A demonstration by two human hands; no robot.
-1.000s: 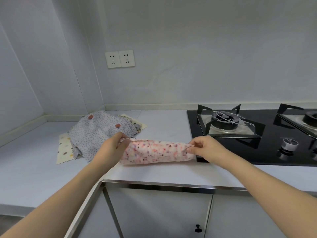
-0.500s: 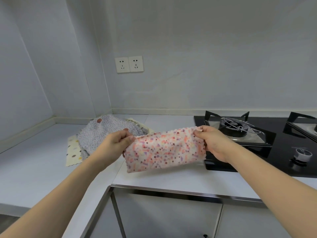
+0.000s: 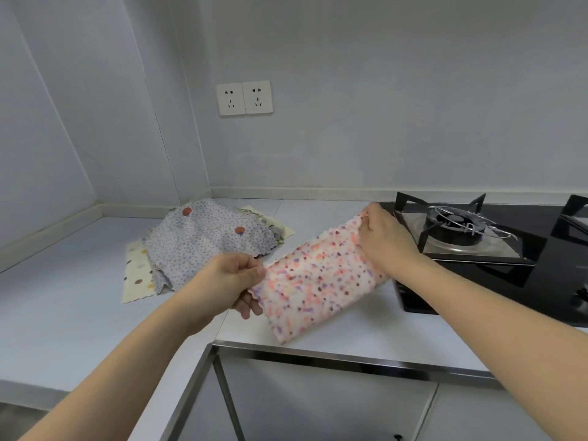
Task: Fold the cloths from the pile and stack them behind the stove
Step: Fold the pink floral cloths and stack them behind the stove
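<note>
Head view
My left hand (image 3: 230, 283): fingers curled, thumb on top, pinching the near-left corner of the pink cloth (image 3: 318, 281); the lower fingers tuck under its edge.
My right hand (image 3: 386, 238): fingers bent down over the far-right top corner of the pink cloth, gripping it; the back of the hand faces the camera, so the fingertips are mostly hidden.
Pink cloth, place: stretched between my two hands, raised at the top edge and slanting from lower left to upper right; it hangs just left of the stove (image 3: 496, 249), its right end in front of the stove's left edge. I cannot tell whether its lowest corner touches the tabletop (image 3: 63, 307).
Pink cloth, make: soft, fuzzy fabric, white ground with pink, orange and purple speckles, folded into a long rectangle with a wavy trimmed edge.
Pile (image 3: 206, 241): well left of the stove, near the wall corner; a rumpled grey-lilac cloth with small dots and two rust-red spots lies on top.
Cream cloth (image 3: 138, 278): flat under the pile, pale yellow with scattered dots and a scalloped edge, showing at the pile's left and far right.
Stove, make: glossy black glass top, steel burner tray, black angular pan supports.
Tabletop, make: smooth, pale, matt, with a metal strip along its front edge.
Wall sockets (image 3: 244, 97): two white plates on the wall, above and left of the stove.
</note>
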